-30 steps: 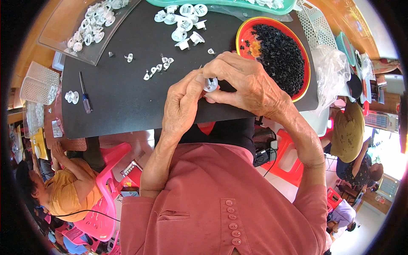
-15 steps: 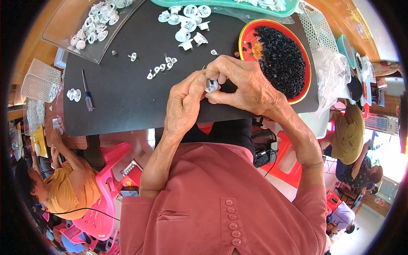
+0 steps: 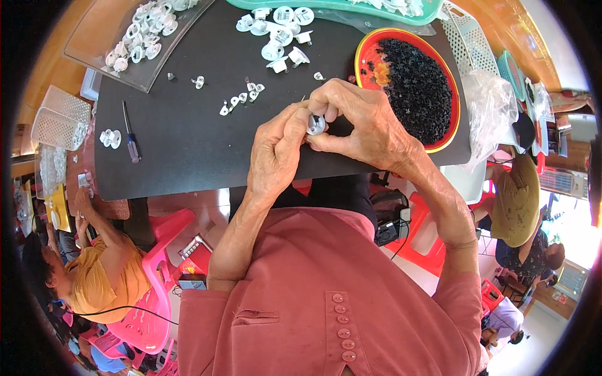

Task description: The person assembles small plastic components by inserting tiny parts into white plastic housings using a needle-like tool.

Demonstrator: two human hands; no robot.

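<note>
And here we are, just left of the round red tray (image 3: 370,51): a small white round part (image 3: 315,128) sits up off the tabletop (image 3: 188,156), pinched between two hands. The left hand (image 3: 274,149), farther from the tray, grips it from one side; the right hand (image 3: 370,128), nearest the tray, closes thumb and fingers on the other. Its round face, marked by a dark patch, looks up at the camera; fingers cover the rest, so I cannot tell how its long axis runs. A thin point (image 3: 304,98) juts out beyond the left fingertips, its owner hidden.

Across the dark surface: black pieces (image 3: 423,88) heap inside the tray; white round parts (image 3: 274,50) cluster to its upper left, small clear parts (image 3: 237,100) lie lower. Far left of it, a screwdriver (image 3: 132,144) aims its shaft away from the wearer. A green tray (image 3: 332,6) sits beyond, a plastic bag (image 3: 492,113) to its right. Out in the room, a person in mustard (image 3: 103,279) sits far to its lower left.
</note>
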